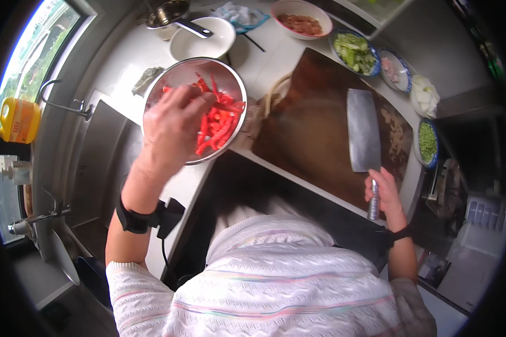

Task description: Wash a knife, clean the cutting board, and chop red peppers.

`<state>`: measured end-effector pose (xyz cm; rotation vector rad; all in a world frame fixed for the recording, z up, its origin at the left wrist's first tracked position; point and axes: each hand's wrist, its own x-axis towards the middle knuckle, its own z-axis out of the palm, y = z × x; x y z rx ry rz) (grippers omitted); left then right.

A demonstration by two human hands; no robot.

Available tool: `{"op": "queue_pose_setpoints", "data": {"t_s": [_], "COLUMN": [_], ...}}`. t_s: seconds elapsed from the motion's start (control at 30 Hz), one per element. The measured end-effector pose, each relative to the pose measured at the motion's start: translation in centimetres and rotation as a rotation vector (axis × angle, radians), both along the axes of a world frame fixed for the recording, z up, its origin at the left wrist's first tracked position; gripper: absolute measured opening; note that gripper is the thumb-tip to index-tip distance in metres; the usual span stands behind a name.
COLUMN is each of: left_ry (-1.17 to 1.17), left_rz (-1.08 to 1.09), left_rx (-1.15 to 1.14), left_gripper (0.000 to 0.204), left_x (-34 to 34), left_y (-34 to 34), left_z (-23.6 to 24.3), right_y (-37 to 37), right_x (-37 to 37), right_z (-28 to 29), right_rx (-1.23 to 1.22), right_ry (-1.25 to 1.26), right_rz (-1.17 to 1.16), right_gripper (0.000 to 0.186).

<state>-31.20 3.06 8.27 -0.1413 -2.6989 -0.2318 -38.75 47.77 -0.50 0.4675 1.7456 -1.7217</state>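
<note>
My left hand (pixel 177 115) is over and partly inside a metal bowl (pixel 243 90) of red chili peppers (pixel 222 121). Its fingers curl downward among the peppers, and the fingertips are hidden, so what they hold does not show. In my right hand (pixel 385 188) is a cleaver (pixel 364 129), gripped by its metal handle. The broad blade points away from me, above the right part of a dark wooden cutting board (pixel 315 123). Pale chopped bits (pixel 398 135) lie along the board's right edge.
Behind the bowl stand a white bowl (pixel 225 38) and a black-handled pan (pixel 171 12). A bowl of meat (pixel 301 25), sliced greens (pixel 354 51), pale pink pieces (pixel 392 70), white slices (pixel 424 96) and chopped green bits (pixel 427 141) curve around the board. A sink (pixel 104 151) is at left.
</note>
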Motion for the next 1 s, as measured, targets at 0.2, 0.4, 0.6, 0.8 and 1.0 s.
{"op": "queue_pose_setpoints", "data": {"t_s": [0.2, 0.4, 0.6, 0.8, 1.0], "left_ry": [-0.125, -0.105, -0.073, -0.183, -0.583], "left_rz": [-0.363, -0.287, -0.005, 0.178, 0.317], "left_rx": [0.082, 0.215, 0.322, 0.322, 0.261], "left_gripper": [0.025, 0.03, 0.02, 0.011, 0.045], "left_x": [-3.9, -6.4, -4.1, -1.8, -7.3], "left_y": [14.0, 17.7, 11.5, 6.1, 14.1], "left_z": [-5.9, -10.5, -3.8, -3.6, -7.9], "right_y": [-0.5, 2.2, 4.7, 3.9, 3.8], "right_x": [-0.2, -0.5, -0.7, -0.7, -0.7], "right_z": [0.3, 0.5, -0.5, -0.2, -0.4], "right_rx": [-0.162, -0.196, -0.192, -0.158, -0.136], "right_ry": [-0.008, 0.037, 0.023, 0.031, 0.049], "right_rz": [0.008, 0.066, 0.059, 0.085, 0.073], "right_gripper": [0.013, 0.01, 0.011, 0.011, 0.012]}}
